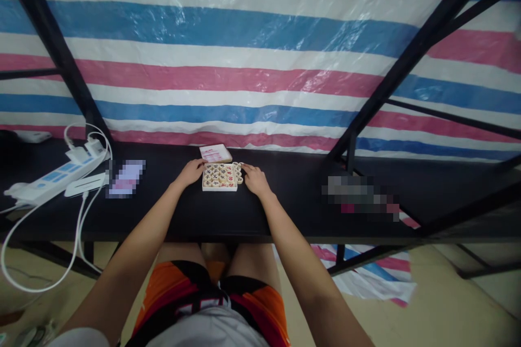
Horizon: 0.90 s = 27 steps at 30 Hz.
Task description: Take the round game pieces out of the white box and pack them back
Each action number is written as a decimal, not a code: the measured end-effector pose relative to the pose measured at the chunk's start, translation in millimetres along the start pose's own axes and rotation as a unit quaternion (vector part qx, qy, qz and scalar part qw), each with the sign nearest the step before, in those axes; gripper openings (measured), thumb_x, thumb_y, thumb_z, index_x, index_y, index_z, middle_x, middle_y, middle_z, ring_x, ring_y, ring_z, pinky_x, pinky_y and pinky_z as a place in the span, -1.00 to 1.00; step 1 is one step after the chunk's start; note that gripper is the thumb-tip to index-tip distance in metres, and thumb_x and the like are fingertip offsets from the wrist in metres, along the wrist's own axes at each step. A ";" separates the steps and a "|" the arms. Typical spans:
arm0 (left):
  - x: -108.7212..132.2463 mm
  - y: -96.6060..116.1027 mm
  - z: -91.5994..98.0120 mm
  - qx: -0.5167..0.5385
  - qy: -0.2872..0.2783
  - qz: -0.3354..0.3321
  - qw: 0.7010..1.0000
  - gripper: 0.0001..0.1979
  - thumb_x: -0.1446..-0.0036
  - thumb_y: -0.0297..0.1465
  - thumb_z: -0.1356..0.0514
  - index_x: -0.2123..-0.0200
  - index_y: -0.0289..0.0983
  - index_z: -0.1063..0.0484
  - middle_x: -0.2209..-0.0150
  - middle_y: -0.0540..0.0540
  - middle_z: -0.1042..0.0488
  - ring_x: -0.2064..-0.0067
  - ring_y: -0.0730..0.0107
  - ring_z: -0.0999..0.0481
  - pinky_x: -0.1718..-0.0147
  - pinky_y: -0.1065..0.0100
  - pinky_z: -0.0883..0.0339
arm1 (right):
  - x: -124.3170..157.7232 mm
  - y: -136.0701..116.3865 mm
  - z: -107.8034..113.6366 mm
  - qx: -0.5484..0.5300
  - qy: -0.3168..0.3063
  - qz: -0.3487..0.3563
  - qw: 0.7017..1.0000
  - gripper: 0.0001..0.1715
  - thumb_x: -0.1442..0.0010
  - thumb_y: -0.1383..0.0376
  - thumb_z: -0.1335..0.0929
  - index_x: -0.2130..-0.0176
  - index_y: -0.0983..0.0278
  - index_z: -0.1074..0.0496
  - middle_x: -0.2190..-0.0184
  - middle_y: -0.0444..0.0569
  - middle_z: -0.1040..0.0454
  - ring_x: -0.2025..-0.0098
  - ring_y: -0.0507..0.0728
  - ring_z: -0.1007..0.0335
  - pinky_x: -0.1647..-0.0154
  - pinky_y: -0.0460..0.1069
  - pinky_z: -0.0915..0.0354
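A white box (220, 189) on the black table holds rows of round Chinese chess pieces (222, 176), pale with black or red characters. At the box's upper left corner rests my left hand (191, 172), fingers stretched out against its edge and close to the lid. Several loose pieces (239, 179) sit just outside the right wall of the box. My right hand (255, 179) lies beside them, its extended fingertips touching the upper ones; its thumb is hard to make out. Behind the box lies a white box lid (215, 153) with red print.
On the left are a white power strip (57, 176) with plugged-in chargers, a white power bank (86, 184), looping cables and a blurred phone (127, 178). A blurred object (360, 195) lies to the right. Black metal posts (391, 76) and a striped plastic sheet (228, 27) stand behind.
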<state>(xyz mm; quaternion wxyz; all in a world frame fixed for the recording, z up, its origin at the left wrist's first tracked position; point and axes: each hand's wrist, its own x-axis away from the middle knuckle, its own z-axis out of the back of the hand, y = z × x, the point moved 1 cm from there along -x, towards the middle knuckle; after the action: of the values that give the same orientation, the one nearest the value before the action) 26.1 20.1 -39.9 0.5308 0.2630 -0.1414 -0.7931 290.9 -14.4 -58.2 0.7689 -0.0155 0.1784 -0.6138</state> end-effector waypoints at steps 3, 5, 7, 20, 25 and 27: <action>0.1 -0.2 -0.5 -0.002 0.003 -0.001 1.000 -0.63 -0.16 -0.40 0.00 0.02 -0.30 -0.45 0.09 -0.18 -0.52 0.06 0.21 -0.47 0.02 0.28 -0.27 | 0.8 -0.7 0.9 0.003 -0.001 0.001 1.000 -0.37 -0.18 0.44 -0.13 -0.20 0.17 -0.25 -0.22 -0.08 -0.25 -0.10 0.24 -0.23 -0.04 0.11 -0.23; 0.2 0.2 -0.5 0.001 0.004 -0.003 1.000 -0.63 -0.16 -0.39 -0.01 0.02 -0.31 -0.45 0.10 -0.18 -0.52 0.08 0.22 -0.48 0.03 0.29 -0.27 | 1.1 -1.1 1.3 0.004 -0.003 0.001 1.000 -0.37 -0.18 0.45 -0.13 -0.20 0.17 -0.25 -0.21 -0.07 -0.25 -0.10 0.23 -0.23 -0.04 0.10 -0.23; 0.4 1.1 0.0 0.006 0.005 -0.003 1.000 -0.63 -0.16 -0.38 -0.01 0.03 -0.31 -0.46 0.11 -0.17 -0.53 0.09 0.23 -0.48 0.04 0.30 -0.27 | 1.4 -1.5 1.7 0.005 -0.006 -0.003 1.000 -0.38 -0.18 0.45 -0.14 -0.20 0.17 -0.25 -0.21 -0.05 -0.25 -0.10 0.22 -0.23 -0.05 0.09 -0.22; 4.4 11.6 -2.2 -0.030 -0.001 0.058 0.998 -0.64 -0.14 -0.39 -0.01 0.01 -0.23 -0.39 0.36 -0.05 -0.52 0.33 0.32 -0.48 0.30 0.39 -0.23 | 2.2 -3.2 3.5 -0.007 0.005 -0.009 1.000 -0.43 -0.18 0.45 -0.14 -0.15 0.22 -0.31 -0.11 0.05 -0.32 -0.04 0.20 -0.26 -0.02 0.04 -0.23; 2.7 14.1 -5.7 -0.054 0.010 0.083 0.995 -0.67 -0.15 -0.39 -0.01 0.03 -0.20 -0.37 0.32 -0.06 -0.54 0.25 0.27 -0.50 0.24 0.35 -0.22 | 0.9 -1.5 1.3 -0.015 0.018 -0.004 1.000 -0.43 -0.18 0.46 -0.15 -0.14 0.21 -0.33 -0.12 0.04 -0.31 -0.05 0.20 -0.26 -0.04 0.06 -0.23; 1.3 13.5 -6.7 -0.048 0.013 0.093 0.994 -0.69 -0.14 -0.38 -0.02 0.05 -0.19 -0.38 0.33 -0.06 -0.54 0.26 0.27 -0.51 0.23 0.35 -0.23 | 0.2 -0.9 0.2 -0.017 0.021 -0.006 1.000 -0.42 -0.18 0.45 -0.15 -0.14 0.19 -0.32 -0.14 0.02 -0.29 -0.05 0.21 -0.26 -0.05 0.07 -0.23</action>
<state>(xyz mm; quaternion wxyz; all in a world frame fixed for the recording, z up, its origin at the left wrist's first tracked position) 39.9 13.9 -39.0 0.6157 0.2332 -0.1203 -0.7430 290.1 -14.8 -57.9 0.7607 -0.0168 0.2049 -0.6157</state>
